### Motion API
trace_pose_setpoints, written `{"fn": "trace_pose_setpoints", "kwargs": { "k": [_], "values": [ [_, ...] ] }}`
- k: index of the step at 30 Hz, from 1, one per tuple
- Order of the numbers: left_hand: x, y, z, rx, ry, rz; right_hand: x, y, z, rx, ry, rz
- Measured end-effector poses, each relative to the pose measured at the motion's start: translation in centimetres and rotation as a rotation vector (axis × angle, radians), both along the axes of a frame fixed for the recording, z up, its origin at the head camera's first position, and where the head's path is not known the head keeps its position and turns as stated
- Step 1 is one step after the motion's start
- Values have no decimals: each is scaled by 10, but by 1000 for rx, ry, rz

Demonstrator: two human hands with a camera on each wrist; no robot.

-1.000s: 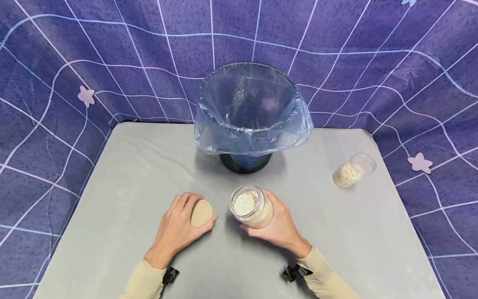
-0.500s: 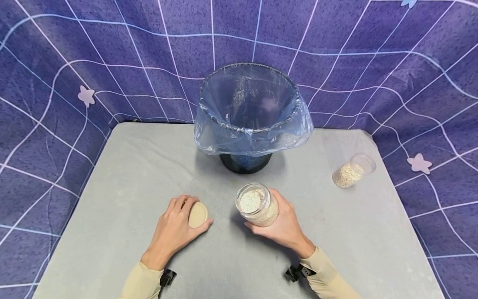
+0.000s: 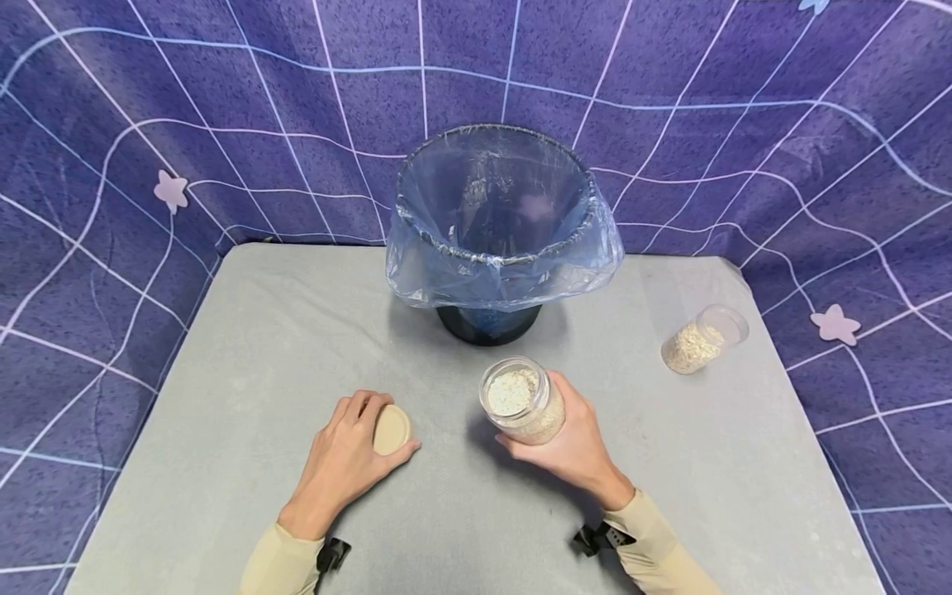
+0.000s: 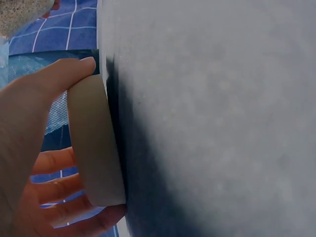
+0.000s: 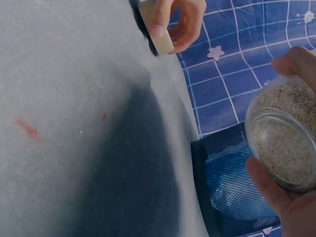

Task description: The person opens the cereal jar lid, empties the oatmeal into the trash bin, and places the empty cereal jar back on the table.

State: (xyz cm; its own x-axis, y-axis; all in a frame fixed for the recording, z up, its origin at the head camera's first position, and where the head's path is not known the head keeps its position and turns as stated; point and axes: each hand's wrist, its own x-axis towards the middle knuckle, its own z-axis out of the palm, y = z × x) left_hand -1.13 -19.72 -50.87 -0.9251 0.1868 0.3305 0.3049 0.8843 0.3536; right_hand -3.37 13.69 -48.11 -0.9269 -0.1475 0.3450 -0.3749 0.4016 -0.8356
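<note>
My left hand (image 3: 345,459) grips a round beige jar lid (image 3: 392,430) by its edge, low over the table at the front left. In the left wrist view, the thumb lies at one end of the lid (image 4: 96,143) and the fingers curl round the other side. My right hand (image 3: 578,442) holds a clear jar (image 3: 531,409) of pale oat flakes from its right side. The jar's mouth is uncovered and tilts toward the left. A shadow falls on the table below it. In the right wrist view, thumb and fingers wrap the jar (image 5: 291,98).
A black mesh bin (image 3: 487,326) lined with a blue plastic bag (image 3: 506,281) stands behind the hands at the back. To the right is a clear cup (image 3: 693,345) partly filled with flakes. A purple gridded cloth (image 3: 297,149) surrounds the grey table (image 3: 245,347).
My right hand has carried the jar a little to the right and slightly back. My left hand has slid slightly left with the lid. Bin and cup stay put.
</note>
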Motion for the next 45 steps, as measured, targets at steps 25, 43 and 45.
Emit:
{"fn": "trace_pose_setpoints", "kwargs": {
  "k": [25, 43, 45],
  "values": [
    [6, 7, 8, -97, -139, 20, -12, 20, 16, 15, 20, -97],
    [-2, -14, 24, 42, -405, -28, -16, 36, 33, 12, 11, -148],
    [-4, -17, 25, 56, -414, -30, -17, 38, 35, 9, 9, -146]
  ]
}}
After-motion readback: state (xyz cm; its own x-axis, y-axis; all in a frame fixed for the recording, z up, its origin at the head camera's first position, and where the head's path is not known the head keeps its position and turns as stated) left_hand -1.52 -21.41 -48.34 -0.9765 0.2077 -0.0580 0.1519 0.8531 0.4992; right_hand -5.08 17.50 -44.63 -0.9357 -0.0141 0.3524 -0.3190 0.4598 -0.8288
